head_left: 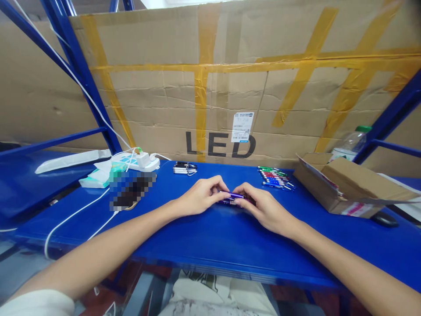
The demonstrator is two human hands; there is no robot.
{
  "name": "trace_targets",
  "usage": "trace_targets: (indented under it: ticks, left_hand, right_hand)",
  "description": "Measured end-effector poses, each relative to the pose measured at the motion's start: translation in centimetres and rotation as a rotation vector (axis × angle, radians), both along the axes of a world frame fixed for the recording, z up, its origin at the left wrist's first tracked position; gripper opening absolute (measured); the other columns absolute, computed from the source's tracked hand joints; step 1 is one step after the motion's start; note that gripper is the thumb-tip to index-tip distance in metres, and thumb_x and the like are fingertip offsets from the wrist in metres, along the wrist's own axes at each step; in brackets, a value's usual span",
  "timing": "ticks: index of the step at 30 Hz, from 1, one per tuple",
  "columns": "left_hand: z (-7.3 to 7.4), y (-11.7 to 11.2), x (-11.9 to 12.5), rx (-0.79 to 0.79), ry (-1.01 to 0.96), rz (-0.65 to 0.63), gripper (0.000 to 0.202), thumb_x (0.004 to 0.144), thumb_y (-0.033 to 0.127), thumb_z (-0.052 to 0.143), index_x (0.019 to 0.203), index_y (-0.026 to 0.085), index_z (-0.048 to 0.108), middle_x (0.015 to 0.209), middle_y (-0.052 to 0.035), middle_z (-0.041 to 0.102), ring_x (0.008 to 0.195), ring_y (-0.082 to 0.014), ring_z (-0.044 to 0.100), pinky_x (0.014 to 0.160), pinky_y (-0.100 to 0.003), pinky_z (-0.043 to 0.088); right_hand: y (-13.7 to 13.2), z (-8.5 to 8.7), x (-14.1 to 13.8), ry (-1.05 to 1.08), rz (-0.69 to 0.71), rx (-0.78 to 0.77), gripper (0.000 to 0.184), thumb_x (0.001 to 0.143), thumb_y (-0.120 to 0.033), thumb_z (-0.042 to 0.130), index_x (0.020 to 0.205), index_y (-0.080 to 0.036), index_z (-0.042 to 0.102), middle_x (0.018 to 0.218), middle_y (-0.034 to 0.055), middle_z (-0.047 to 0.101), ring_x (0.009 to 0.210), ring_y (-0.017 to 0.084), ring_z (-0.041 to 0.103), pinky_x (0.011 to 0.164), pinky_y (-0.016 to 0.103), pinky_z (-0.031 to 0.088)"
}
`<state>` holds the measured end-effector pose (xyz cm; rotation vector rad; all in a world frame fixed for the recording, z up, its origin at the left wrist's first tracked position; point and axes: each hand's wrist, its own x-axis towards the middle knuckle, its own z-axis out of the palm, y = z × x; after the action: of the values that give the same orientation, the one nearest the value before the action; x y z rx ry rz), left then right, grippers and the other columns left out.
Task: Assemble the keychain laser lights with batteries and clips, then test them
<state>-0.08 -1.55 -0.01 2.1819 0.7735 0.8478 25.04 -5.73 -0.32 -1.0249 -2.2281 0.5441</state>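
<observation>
My left hand and my right hand meet at the middle of the blue table, fingers curled round a small purple metallic pen-like piece held between them just above the surface. Behind my right hand lies a row of several similar pieces in green, red and blue. Behind my left hand sits a small bunch of black and silver ones.
An open cardboard box stands at the right, a plastic bottle behind it. At the left are a white power strip with cables, tissue packs and a blurred dark object. A taped cardboard wall marked LED closes the back.
</observation>
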Motion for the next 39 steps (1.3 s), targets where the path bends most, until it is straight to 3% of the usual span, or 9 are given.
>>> trace_targets:
  ticks: [6, 10, 14, 17, 20, 29, 31, 36, 39]
  left_hand:
    - [0.0, 1.1, -1.0, 0.188, 0.125, 0.083, 0.023, 0.107, 0.043, 0.058, 0.110, 0.021, 0.059, 0.088, -0.0002, 0.067, 0.075, -0.0174, 0.062, 0.071, -0.030, 0.044]
    - [0.3, 0.5, -0.9, 0.259, 0.227, 0.047, 0.026, 0.110, 0.038, 0.051, 0.130, 0.022, 0.056, 0.100, -0.0029, 0.071, 0.080, -0.0189, 0.065, 0.075, -0.032, 0.047]
    - [0.4, -0.1, -0.6, 0.341, 0.257, -0.004, 0.027, 0.112, 0.037, 0.049, 0.131, 0.023, 0.062, 0.124, -0.0070, 0.073, 0.103, -0.0224, 0.070, 0.092, -0.034, 0.051]
    - [0.3, -0.2, -0.4, 0.358, 0.272, 0.015, 0.027, 0.113, 0.040, 0.047, 0.123, 0.022, 0.065, 0.120, -0.0065, 0.075, 0.108, -0.0240, 0.070, 0.096, -0.036, 0.051]
    - [0.3, -0.3, -0.4, 0.337, 0.265, 0.065, 0.030, 0.114, 0.042, 0.044, 0.120, 0.022, 0.065, 0.111, -0.0055, 0.075, 0.103, -0.0236, 0.070, 0.092, -0.035, 0.051]
    - [0.6, -0.6, -0.1, 0.284, 0.192, 0.077, 0.031, 0.113, 0.044, 0.045, 0.119, 0.022, 0.066, 0.105, -0.0034, 0.076, 0.092, -0.0205, 0.070, 0.083, -0.031, 0.049]
    - [0.6, -0.7, -0.1, 0.283, 0.195, 0.068, 0.030, 0.113, 0.044, 0.046, 0.119, 0.022, 0.066, 0.106, -0.0034, 0.076, 0.091, -0.0201, 0.070, 0.083, -0.031, 0.049]
    - [0.5, -0.7, -0.2, 0.291, 0.197, 0.031, 0.027, 0.112, 0.042, 0.049, 0.120, 0.022, 0.066, 0.111, -0.0032, 0.075, 0.093, -0.0191, 0.069, 0.083, -0.030, 0.048]
    - [0.6, -0.9, -0.2, 0.291, 0.201, 0.025, 0.024, 0.110, 0.040, 0.053, 0.117, 0.022, 0.066, 0.105, -0.0028, 0.074, 0.089, -0.0183, 0.067, 0.079, -0.029, 0.046]
  right_hand:
    - [1.0, -0.3, 0.6, 0.051, -0.103, 0.047, 0.032, 0.112, -0.048, 0.041, 0.115, -0.025, 0.063, 0.088, 0.0038, 0.073, 0.078, 0.022, 0.069, 0.079, 0.036, 0.055]
    - [0.8, -0.3, 0.3, 0.125, -0.087, -0.027, 0.031, 0.113, -0.046, 0.041, 0.115, -0.024, 0.063, 0.084, 0.0021, 0.072, 0.073, 0.019, 0.066, 0.076, 0.034, 0.054]
    - [0.2, 0.0, -0.1, 0.197, -0.057, -0.104, 0.029, 0.112, -0.045, 0.042, 0.123, -0.024, 0.058, 0.083, 0.0009, 0.072, 0.071, 0.018, 0.063, 0.071, 0.032, 0.053]
    - [0.1, 0.2, -0.1, 0.195, -0.053, -0.088, 0.025, 0.112, -0.043, 0.045, 0.119, -0.023, 0.059, 0.087, 0.0019, 0.073, 0.074, 0.018, 0.065, 0.072, 0.031, 0.053]
    - [0.3, 0.2, 0.0, 0.126, -0.081, 0.027, 0.023, 0.110, -0.042, 0.050, 0.109, -0.023, 0.063, 0.096, 0.0045, 0.074, 0.082, 0.020, 0.068, 0.078, 0.033, 0.055]
    - [1.0, -0.7, 0.4, -0.034, -0.058, 0.270, 0.028, 0.110, -0.034, 0.051, 0.131, -0.024, 0.066, 0.127, 0.0119, 0.078, 0.116, 0.029, 0.075, 0.103, 0.044, 0.059]
    - [0.9, -0.6, 0.4, -0.047, -0.062, 0.279, 0.029, 0.110, -0.033, 0.051, 0.131, -0.023, 0.068, 0.128, 0.0122, 0.078, 0.115, 0.029, 0.075, 0.102, 0.044, 0.060]
    - [0.7, -0.4, 0.7, -0.019, -0.053, 0.142, 0.029, 0.109, -0.037, 0.054, 0.125, -0.023, 0.074, 0.114, 0.0082, 0.083, 0.092, 0.025, 0.080, 0.082, 0.035, 0.063]
    - [0.7, -0.4, 0.8, -0.014, -0.050, 0.137, 0.029, 0.109, -0.039, 0.055, 0.120, -0.025, 0.078, 0.110, 0.0065, 0.084, 0.094, 0.027, 0.081, 0.081, 0.035, 0.063]
